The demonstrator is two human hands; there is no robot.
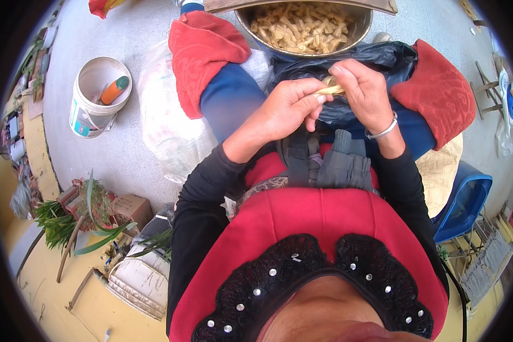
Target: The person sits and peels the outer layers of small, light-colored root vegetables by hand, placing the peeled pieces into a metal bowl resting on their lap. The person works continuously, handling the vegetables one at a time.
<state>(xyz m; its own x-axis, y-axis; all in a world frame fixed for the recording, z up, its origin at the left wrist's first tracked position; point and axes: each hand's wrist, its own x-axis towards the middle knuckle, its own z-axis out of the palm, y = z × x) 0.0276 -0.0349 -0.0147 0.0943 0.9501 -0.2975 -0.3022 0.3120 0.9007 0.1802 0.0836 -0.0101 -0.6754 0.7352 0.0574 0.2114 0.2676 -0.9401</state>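
My left hand (296,105) and my right hand (362,91) meet over my lap, both closed on a thin pale yellow piece (330,90). A black plastic bag (393,60) is spread over my thighs beneath them, with something pale partly hidden behind my fingers. Just beyond stands a large metal basin (248,31) heaped with pale yellow, knobbly pieces (296,25), a wooden board (222,4) resting across its rim. Red cloths (433,97) cover both my knees.
A white bucket (88,117) holding an orange-and-green object stands at left beside a white sack (159,142). Leafy plants (54,219) and a cardboard box (131,208) lie at lower left. A blue plastic bin (464,202) and a metal stand (484,88) are at right.
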